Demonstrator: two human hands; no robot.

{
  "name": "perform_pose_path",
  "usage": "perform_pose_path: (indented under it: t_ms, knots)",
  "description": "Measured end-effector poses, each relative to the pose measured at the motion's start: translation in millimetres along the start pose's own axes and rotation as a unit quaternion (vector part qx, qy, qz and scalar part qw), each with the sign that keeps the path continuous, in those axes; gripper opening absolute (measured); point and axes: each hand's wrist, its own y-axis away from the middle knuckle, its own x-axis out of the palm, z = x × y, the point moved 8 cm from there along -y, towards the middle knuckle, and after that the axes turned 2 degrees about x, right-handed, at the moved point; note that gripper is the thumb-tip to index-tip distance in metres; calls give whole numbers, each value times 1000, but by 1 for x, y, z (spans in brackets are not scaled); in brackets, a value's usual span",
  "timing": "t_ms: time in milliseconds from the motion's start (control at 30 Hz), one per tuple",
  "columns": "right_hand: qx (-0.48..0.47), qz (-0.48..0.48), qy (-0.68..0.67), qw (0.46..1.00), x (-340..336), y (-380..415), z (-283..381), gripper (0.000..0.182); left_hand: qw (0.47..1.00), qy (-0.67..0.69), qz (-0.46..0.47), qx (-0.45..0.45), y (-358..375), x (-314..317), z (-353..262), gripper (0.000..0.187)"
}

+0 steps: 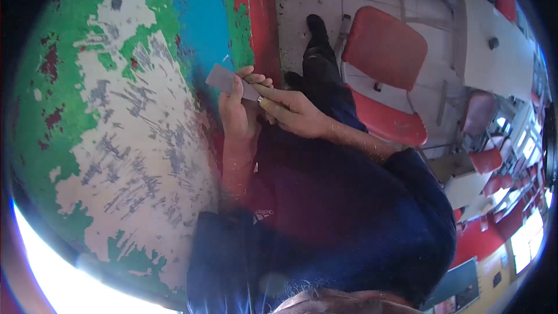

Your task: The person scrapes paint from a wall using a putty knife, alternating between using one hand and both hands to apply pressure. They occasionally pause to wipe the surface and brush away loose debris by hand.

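- The left hand (235,113) is clamping a flat grey plate (221,78) between thumb and fingers, apparently steadying it.
- The right hand (299,115) is touching the plate's near end; whether its grip is closing there, I cannot tell.
- The plate's far end is projecting beside the patchy painted surface (145,139), seemingly staying unobstructed.

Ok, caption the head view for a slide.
Left hand and right hand hold a flat grey scraper-like plate beside a patchily painted wall.
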Motion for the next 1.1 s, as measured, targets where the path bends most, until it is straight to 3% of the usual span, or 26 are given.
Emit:
perform_pose_path:
  t_ms: [200, 333, 367, 600, 767, 933, 1033, 1100]
  knots:
    - [-29, -108, -17, 994, 28, 23, -20, 39, 999, 15, -21, -23, 24, -25, 20, 30]
    - [-32, -130, 9, 991, 26, 37, -23, 39, 995, -72, 53, -44, 23, -21, 19, 28]
    - [-29, -129, 10, 991, 25, 39, -24, 39, 994, -92, 32, -59, 25, -20, 20, 27]
    - [-36, -141, 71, 987, 17, 55, -14, 39, 992, -76, 70, -68, 33, -6, 24, 27]
    - [7, -105, 71, 992, 9, 46, -18, 39, 996, -69, 13, -50, 31, -3, 23, 26]
    - [-81, -97, 110, 986, 0, 32, -3, 38, 994, 85, -57, 28, 21, -5, 42, 32]
    - [-91, -78, 30, 992, 5, 12, -21, 31, 982, 85, -143, 93, 25, -21, 32, 35]
    - [-47, -24, -34, 998, 11, 0, -38, 29, 979, -25, -176, 104, 27, -31, 13, 34]
